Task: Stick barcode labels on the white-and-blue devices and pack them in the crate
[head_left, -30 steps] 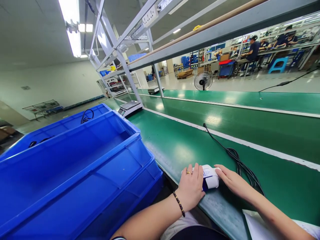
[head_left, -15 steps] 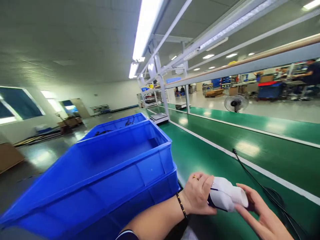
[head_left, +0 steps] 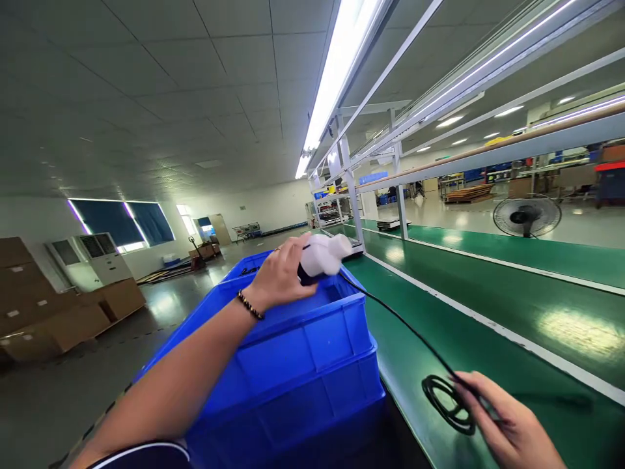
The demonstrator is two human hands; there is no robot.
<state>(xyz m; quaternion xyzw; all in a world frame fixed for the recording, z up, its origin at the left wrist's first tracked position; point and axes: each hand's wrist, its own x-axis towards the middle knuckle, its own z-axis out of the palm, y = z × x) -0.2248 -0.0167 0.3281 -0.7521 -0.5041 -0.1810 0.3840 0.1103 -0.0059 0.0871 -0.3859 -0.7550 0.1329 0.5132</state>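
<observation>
My left hand (head_left: 284, 270) is wrapped round a white bottle-shaped device (head_left: 326, 253) with a dark lower part and a short round neck pointing right. It is held above the upper blue crate (head_left: 303, 348). A black cord (head_left: 400, 318) runs from beside the device down to my right hand (head_left: 508, 417), which pinches it between thumb and fingers. Looped cord hangs just left of those fingers, above the green belt (head_left: 405, 371). Whether the cord joins the device is hidden.
Another blue crate (head_left: 249, 266) with black cords stands behind. A white metal frame (head_left: 352, 202) with a long shelf rises over the belt. A fan (head_left: 527, 216) stands beyond. Cardboard boxes (head_left: 68, 319) are on the floor at left.
My left hand has carried the white device up and left, from over the belt to over the crate. My right hand has left the device and taken hold of the black cord.
</observation>
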